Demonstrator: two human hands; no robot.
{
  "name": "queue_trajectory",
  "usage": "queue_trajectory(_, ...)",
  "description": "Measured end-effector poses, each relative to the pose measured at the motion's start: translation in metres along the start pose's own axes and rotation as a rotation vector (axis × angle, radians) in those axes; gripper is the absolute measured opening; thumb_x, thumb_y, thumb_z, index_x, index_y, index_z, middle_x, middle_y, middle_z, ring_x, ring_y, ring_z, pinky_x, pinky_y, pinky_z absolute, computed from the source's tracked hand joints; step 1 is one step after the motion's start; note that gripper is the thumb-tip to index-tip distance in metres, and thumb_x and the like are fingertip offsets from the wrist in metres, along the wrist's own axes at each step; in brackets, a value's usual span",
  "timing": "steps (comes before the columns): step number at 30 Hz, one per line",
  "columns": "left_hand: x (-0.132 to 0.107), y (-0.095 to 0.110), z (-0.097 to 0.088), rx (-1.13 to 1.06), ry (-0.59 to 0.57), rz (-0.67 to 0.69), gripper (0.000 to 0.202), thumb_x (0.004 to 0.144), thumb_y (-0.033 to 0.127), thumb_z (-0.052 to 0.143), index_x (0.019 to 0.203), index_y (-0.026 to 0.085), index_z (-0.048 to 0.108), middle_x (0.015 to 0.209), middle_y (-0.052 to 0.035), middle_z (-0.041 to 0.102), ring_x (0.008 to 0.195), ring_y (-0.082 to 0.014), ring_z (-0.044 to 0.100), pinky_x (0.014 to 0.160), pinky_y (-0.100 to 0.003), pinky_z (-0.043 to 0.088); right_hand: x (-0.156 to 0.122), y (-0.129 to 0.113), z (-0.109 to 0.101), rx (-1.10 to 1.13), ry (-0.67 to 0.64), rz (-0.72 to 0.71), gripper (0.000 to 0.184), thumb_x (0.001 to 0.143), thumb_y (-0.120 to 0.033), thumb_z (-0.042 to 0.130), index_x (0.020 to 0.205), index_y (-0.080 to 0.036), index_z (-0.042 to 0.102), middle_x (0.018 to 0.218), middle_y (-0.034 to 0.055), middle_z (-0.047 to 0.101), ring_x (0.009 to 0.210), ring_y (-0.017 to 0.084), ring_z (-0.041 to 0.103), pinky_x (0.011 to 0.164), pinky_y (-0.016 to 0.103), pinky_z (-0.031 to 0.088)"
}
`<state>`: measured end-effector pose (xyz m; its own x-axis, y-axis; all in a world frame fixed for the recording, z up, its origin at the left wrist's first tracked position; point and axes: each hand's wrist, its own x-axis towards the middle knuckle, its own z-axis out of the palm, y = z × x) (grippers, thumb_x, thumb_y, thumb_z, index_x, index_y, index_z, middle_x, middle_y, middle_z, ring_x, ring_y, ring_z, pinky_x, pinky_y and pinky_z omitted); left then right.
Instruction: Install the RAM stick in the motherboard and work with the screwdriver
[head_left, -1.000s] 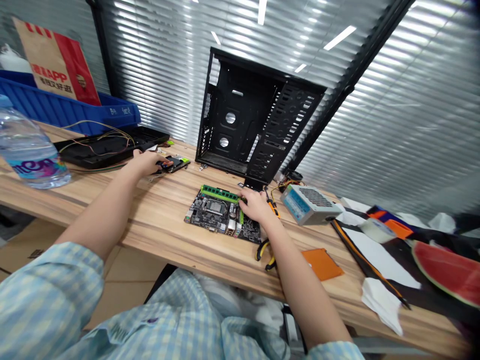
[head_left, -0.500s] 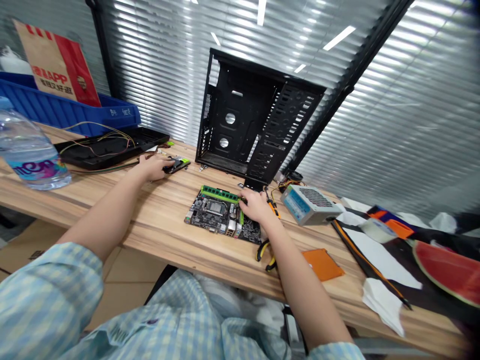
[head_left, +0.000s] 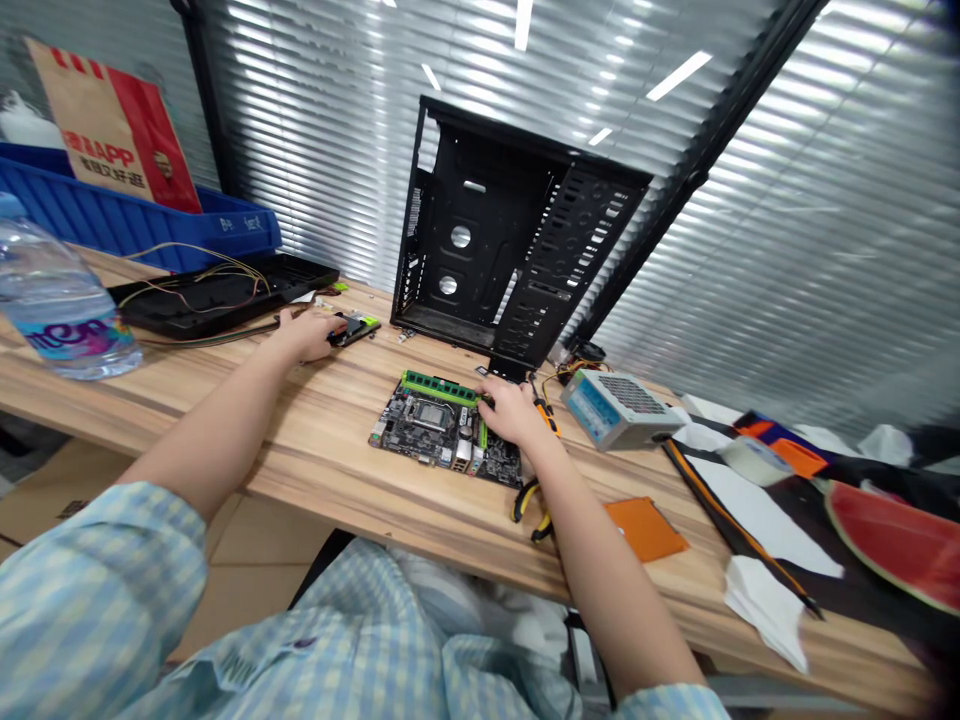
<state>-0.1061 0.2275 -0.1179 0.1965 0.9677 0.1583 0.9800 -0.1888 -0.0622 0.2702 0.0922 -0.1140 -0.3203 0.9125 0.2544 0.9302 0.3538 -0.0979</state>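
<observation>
Both hands are out on the desk [head_left: 330, 450]. The left hand [head_left: 309, 331] has its fingers pinched on the end of a small black-and-green card [head_left: 360, 326] lying flat. The right hand [head_left: 511, 412] rests on the right edge of the motherboard [head_left: 424, 425], just before the open case [head_left: 510, 250], with fingers bent; I cannot tell whether they grip.

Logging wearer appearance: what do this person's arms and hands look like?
Left hand and right hand are bare: no gloves, no watch or rings that show. Forearms are uncovered. The left sleeve and right sleeve are pale blue-and-cream check, ending near the elbows.
</observation>
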Motion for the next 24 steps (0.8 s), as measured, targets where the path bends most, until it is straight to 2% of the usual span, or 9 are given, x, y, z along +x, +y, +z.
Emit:
queue_trajectory(5,-0.004,0.0,-0.004,-0.001,-0.001,-0.023,0.056,0.075,0.027,0.053,0.13,0.034,0.054,0.14,-0.008,0.052,0.125,-0.0361,0.043,0.098,-0.06,0.027,0.0,0.0,-0.001,-0.006,-0.01,0.004,0.025,0.085,-0.022,0.048,0.106,-0.022,0.062,0.117,0.0083,0.066,0.11,0.025,0.055,0.084,0.038,0.032)
queue_trajectory(12,-0.01,0.006,-0.018,0.003,0.1,0.004,0.053,0.076,0.023,0.047,0.128,0.028,0.057,0.132,-0.0099,0.058,0.12,-0.0334,0.049,0.094,-0.053,0.031,-0.001,-0.001,-0.002,0.002,-0.006,0.002,0.025,0.085,-0.022,0.048,0.105,-0.022,0.062,0.116,0.0076,0.066,0.11,0.025,0.056,0.085,0.039,0.032)
queue_trajectory(16,-0.009,0.006,-0.022,0.038,0.063,-0.017,0.045,0.073,0.023,0.049,0.114,0.026,0.067,0.124,-0.0097,0.063,0.117,-0.0342,0.052,0.095,-0.053,0.029,-0.001,0.0,-0.002,-0.004,-0.018,0.007,0.025,0.085,-0.022,0.048,0.106,-0.022,0.062,0.118,0.0078,0.065,0.11,0.024,0.055,0.087,0.039,0.032)
queue_trajectory(21,-0.008,-0.002,-0.021,0.048,0.043,-0.08,0.044,0.074,0.026,0.049,0.113,0.027,0.069,0.123,-0.0097,0.064,0.114,-0.0343,0.053,0.096,-0.053,0.029,-0.001,-0.001,-0.002,-0.017,-0.024,0.004,0.025,0.086,-0.023,0.047,0.107,-0.022,0.062,0.117,0.0087,0.066,0.11,0.025,0.055,0.087,0.039,0.032)
queue_trajectory(24,-0.007,-0.008,-0.02,0.048,0.023,-0.136,0.041,0.077,0.031,0.049,0.113,0.027,0.069,0.121,-0.011,0.065,0.112,-0.0361,0.053,0.097,-0.057,0.026,-0.001,-0.001,-0.003,-0.021,-0.029,0.007,0.026,0.086,-0.023,0.047,0.107,-0.022,0.062,0.117,0.009,0.066,0.11,0.025,0.056,0.087,0.039,0.033)
